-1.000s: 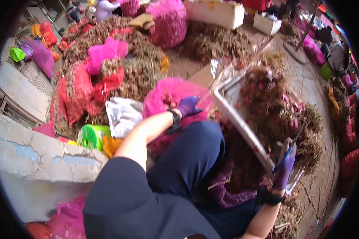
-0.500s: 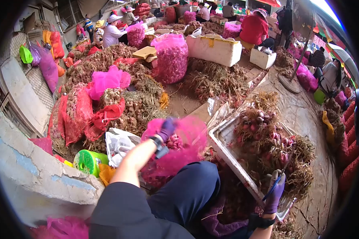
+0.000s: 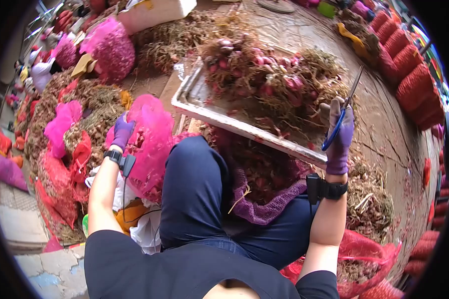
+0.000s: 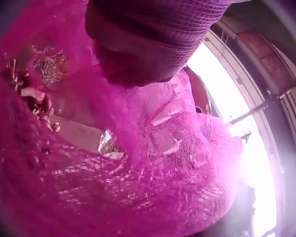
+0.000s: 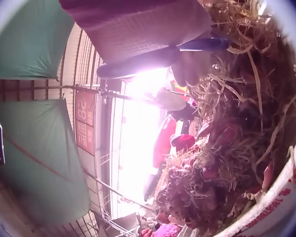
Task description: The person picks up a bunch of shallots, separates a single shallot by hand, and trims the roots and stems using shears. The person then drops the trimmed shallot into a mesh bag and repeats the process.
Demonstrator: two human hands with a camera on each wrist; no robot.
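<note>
In the head view my left hand (image 3: pixel 123 132), in a purple glove, grips the left edge of a pink mesh bag (image 3: pixel 149 144) beside my knee. The left wrist view shows the netting (image 4: pixel 182 148) gathered under the gloved hand, with bulbs seen through the mesh. My right hand (image 3: pixel 340 137), gloved alike, holds blue-handled scissors (image 3: pixel 333 130), blades pointing up and away. It is at the right end of a white foam tray (image 3: pixel 249 128) heaped with red onions (image 3: pixel 264 74) with dry stalks. In the right wrist view the blue handle (image 5: pixel 138 64) crosses the palm side of the glove.
A purple mesh bag (image 3: pixel 264 215) with dark trimmings lies open between my legs. To the left are piles of dried bulbs (image 3: pixel 97 124) and red net sacks (image 3: pixel 55 184). Filled red sacks (image 3: pixel 414 84) line the right. A full pink sack (image 3: pixel 112 50) stands at the back.
The left hand has moved over the pink bag from its right side to its left edge. The head view has turned rightward and down. Scissors stay in the right hand near the tray.
</note>
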